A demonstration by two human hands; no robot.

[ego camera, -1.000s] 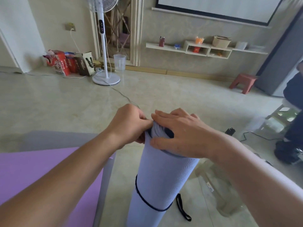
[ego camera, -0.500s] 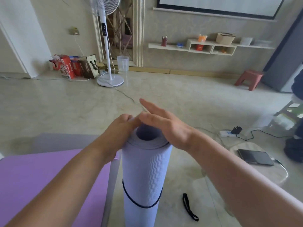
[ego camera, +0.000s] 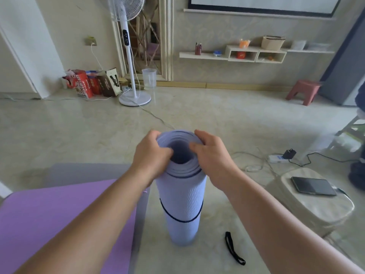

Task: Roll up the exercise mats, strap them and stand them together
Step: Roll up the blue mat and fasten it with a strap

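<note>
A rolled pale-blue exercise mat (ego camera: 182,196) stands upright on the floor in front of me, with a dark strap (ego camera: 180,219) round its lower half. My left hand (ego camera: 152,155) grips the top rim on the left, thumb over the edge into the hollow core. My right hand (ego camera: 212,155) grips the rim on the right the same way. A second black strap (ego camera: 233,249) lies loose on the floor to the right of the roll. A purple mat (ego camera: 65,220) lies flat at the lower left, on top of a grey mat (ego camera: 87,171).
A cushioned stool (ego camera: 314,206) with a tablet (ego camera: 313,185) stands at the right, beside a power strip (ego camera: 276,158) and cables. Farther back are a standing fan (ego camera: 130,56), bags (ego camera: 92,83), a clear bucket (ego camera: 149,78) and a red stool (ego camera: 303,91).
Both hands have gone from lying over the top of the roll to gripping its rim on either side. The roll now stands straighter, its open core showing.
</note>
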